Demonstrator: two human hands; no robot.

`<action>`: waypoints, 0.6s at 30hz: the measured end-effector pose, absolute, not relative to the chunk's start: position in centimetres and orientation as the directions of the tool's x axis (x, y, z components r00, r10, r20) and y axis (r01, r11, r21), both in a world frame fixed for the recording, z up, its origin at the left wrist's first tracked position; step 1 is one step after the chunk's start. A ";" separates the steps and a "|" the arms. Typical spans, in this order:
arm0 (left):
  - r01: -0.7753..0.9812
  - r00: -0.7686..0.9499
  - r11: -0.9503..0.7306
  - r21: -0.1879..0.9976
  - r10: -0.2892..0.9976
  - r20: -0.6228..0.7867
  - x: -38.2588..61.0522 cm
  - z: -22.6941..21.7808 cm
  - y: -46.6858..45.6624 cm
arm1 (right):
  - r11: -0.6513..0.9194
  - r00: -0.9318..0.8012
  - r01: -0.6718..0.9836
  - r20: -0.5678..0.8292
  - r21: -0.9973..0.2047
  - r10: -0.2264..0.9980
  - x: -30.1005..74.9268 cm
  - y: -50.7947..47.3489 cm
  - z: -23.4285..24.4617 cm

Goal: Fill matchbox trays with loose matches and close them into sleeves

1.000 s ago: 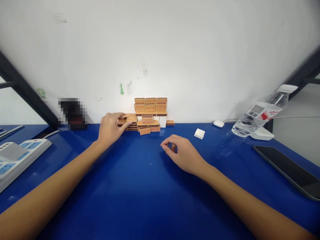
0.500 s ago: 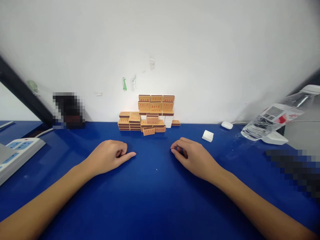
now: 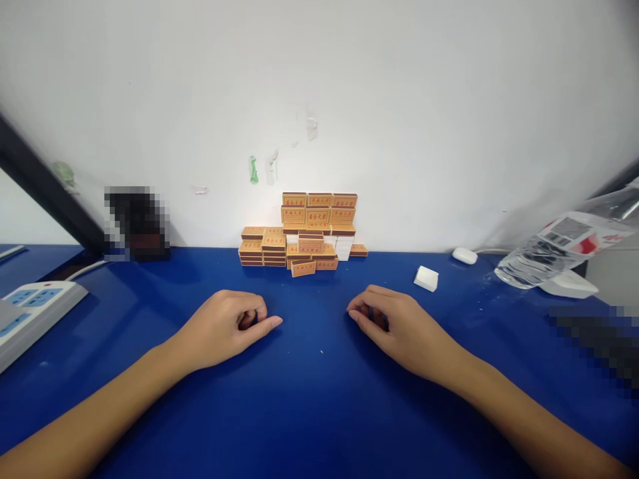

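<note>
Both my hands rest on the blue table (image 3: 309,399). My left hand (image 3: 227,326) lies loosely curled, its fingers folded under and the thumb pointing right; nothing shows in it. My right hand (image 3: 394,322) is curled the same way, fingertips tucked toward the palm, and I see nothing held. A pile of small orange matchboxes (image 3: 304,229) stands against the white wall beyond both hands, stacked in several rows, with one box (image 3: 303,268) leaning at the front. Neither hand touches the pile.
A small white block (image 3: 426,278) lies right of the pile. Further right are a white earbud case (image 3: 464,255) and a plastic water bottle (image 3: 564,246) lying on its side. A white power strip (image 3: 30,313) sits at the left edge.
My left hand left the matchbox pile and came back to the table near me, fingers curling. My right hand drew back slightly. The view shifted a little.
</note>
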State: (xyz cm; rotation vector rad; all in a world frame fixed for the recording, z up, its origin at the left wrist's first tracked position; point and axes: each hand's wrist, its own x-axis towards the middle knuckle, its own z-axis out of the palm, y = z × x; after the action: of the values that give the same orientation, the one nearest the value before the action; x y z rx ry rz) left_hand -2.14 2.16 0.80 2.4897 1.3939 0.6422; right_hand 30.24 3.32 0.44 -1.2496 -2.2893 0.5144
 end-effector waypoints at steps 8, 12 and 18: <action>0.747 0.447 -0.523 0.410 0.852 0.272 -2.2 0.7 2.2 | 0.492 -0.468 0.665 0.199 -0.563 0.861 30.2 3.1 0.4; 0.756 0.458 -0.526 0.390 0.850 0.260 -2.2 0.7 2.1 | 0.495 -0.477 0.658 0.195 -0.566 0.857 30.0 3.0 0.6; 0.763 0.455 -0.516 0.389 0.856 0.244 -2.3 0.8 2.1 | 0.496 -0.479 0.661 0.192 -0.563 0.857 30.0 3.1 0.7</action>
State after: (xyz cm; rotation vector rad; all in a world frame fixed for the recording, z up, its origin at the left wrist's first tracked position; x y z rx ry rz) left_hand -2.31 2.10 0.76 2.4822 1.4052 0.6093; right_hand 30.01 3.06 0.69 -1.2522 -2.2919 0.5822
